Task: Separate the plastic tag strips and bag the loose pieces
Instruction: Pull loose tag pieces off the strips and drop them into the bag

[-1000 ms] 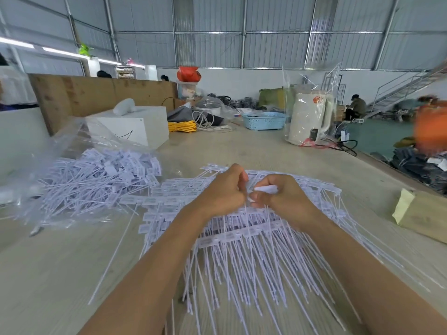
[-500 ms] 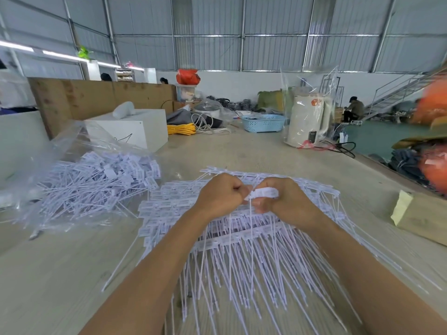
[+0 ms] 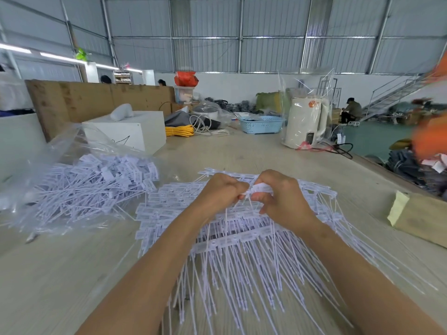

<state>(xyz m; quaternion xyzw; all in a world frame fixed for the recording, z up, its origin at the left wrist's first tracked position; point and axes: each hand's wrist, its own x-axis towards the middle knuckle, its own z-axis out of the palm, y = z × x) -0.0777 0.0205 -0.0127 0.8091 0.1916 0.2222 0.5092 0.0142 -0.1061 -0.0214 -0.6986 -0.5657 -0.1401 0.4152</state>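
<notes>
A heap of white plastic tag strips (image 3: 244,240) lies on the wooden table in front of me, their long thin tails fanning toward me. Both my hands are above its far part, close together. My left hand (image 3: 221,191) and my right hand (image 3: 281,198) each pinch an end of one white tag strip (image 3: 260,189) held between them, with tails hanging from it. To the left lies a clear plastic bag (image 3: 65,151) holding several loose separated tags (image 3: 96,187).
A white box (image 3: 128,130) stands behind the bag, a tall cardboard sheet (image 3: 96,99) behind it. A blue basket (image 3: 261,124), yellow cable (image 3: 180,131) and wrapped white kettle (image 3: 306,122) sit at the far end. A brown paper packet (image 3: 420,217) lies right. The table edge runs along the right.
Both hands have stayed together over the heap, working the same strip; the white strip between them now shows more tails hanging. The view has tilted slightly.
</notes>
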